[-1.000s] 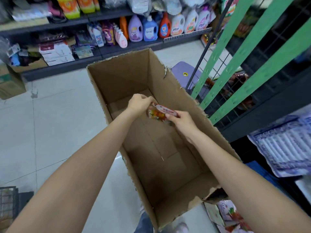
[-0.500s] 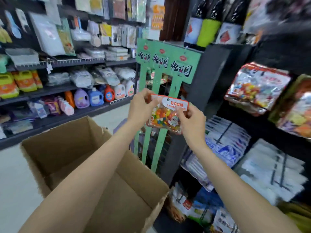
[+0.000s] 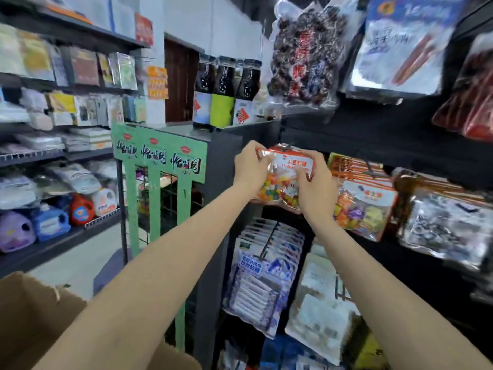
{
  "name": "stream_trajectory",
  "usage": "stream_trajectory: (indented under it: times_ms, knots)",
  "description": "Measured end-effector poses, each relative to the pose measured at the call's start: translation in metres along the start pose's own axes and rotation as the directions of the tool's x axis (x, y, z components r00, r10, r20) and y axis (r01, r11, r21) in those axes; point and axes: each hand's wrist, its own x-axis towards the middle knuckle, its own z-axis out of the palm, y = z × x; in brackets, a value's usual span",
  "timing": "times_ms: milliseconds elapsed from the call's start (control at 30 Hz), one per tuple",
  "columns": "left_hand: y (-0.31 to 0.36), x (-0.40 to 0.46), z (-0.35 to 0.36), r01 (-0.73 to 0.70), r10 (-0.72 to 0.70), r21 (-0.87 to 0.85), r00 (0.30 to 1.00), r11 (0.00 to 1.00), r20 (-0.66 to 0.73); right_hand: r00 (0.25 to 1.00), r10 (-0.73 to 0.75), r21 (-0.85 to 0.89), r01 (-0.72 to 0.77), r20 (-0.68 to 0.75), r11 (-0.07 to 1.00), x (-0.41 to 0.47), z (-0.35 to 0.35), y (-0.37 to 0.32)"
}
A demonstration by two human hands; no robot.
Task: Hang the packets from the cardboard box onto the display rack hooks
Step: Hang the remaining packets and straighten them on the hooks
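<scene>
what the view keeps back

the cardboard box (image 3: 40,324) is cut off by the bottom and left edges. the right hand (image 3: 316,188) covers part of the packet (image 3: 282,180), and whether its top sits on a hook cannot be told. the bags (image 3: 440,222) at far right are smeared by blur, print unreadable.
</scene>
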Motion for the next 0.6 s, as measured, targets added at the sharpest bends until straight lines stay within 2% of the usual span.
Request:
stream_trajectory:
  times_ms: [200, 333, 433, 500, 567, 600]
  knots:
    - [-0.015, 0.011, 0.013, 0.048, -0.049, -0.045, 0.999, 0.998, -0.022, 0.997, 0.03, -0.053, -0.026, 0.071, 0.998, 0.007, 0.003, 0.007]
    - [-0.02, 0.008, 0.021, 0.061, -0.061, -0.082, 0.998, 0.995, 0.013, 0.995, 0.039, -0.1, -0.03, 0.093, 0.995, 0.01, 0.008, 0.016]
    - [-0.023, 0.006, 0.026, -0.085, 0.086, 0.036, 0.996, 0.996, -0.016, 0.995, -0.034, -0.268, 0.057, 0.091, 0.962, 0.009, 0.012, 0.027]
    - [-0.031, 0.002, 0.028, -0.199, 0.203, 0.123, 0.979, 0.972, -0.023, 0.987, -0.139, -0.359, 0.16, 0.084, 0.92, 0.004, 0.013, 0.029]
    - [-0.042, -0.005, 0.03, -0.229, 0.223, 0.111, 0.973, 0.967, 0.067, 0.963, -0.234, -0.4, 0.267, 0.131, 0.877, -0.001, 0.013, 0.032]
    - [-0.047, -0.008, 0.03, -0.227, 0.213, 0.087, 0.967, 0.97, 0.14, 0.953, -0.233, -0.41, 0.295, 0.193, 0.863, -0.001, 0.013, 0.034]
